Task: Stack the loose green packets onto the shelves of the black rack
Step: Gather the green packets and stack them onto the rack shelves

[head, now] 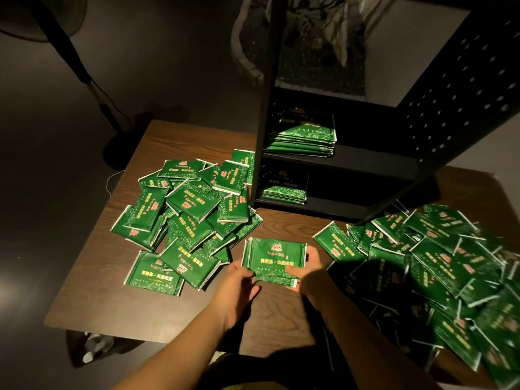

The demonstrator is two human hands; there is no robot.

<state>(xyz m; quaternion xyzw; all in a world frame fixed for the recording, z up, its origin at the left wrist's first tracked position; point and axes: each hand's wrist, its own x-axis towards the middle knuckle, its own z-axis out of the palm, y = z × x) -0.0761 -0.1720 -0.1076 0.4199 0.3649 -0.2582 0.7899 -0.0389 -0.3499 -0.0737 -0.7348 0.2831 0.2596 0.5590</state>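
Loose green packets (pixel 194 218) beside black rack (pixel 337 164)

Glossy green foil-like packets (pixel 194 204) lie on a matt wood-grain table (pixel 92 280) beside a matt black perforated rack (pixel 464 108).

green packets (pixel 274 256), printed characters too blurred to read

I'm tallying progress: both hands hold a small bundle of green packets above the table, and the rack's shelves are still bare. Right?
Not quite. In the head view both hands do hold the bundle, but the rack isn't bare: a stack sits on one shelf and another stack below.
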